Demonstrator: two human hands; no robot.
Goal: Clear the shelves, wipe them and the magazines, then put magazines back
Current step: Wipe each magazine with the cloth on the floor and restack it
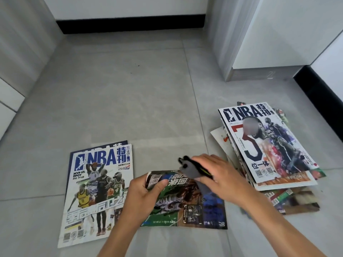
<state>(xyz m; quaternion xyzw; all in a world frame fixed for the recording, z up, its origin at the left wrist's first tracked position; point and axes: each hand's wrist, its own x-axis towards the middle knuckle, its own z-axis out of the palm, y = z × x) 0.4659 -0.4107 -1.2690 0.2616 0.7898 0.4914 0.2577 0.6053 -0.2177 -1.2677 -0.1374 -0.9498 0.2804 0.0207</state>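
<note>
Spreading across a grey tiled floor edged by white cabinets and black skirting are three groups of magazines: two stacked at left, one green-covered magazine in the middle, and an untidy pile at right; the left hand pinches the middle magazine's top-left corner, the right hand grips a grey cloth against its cover
</note>
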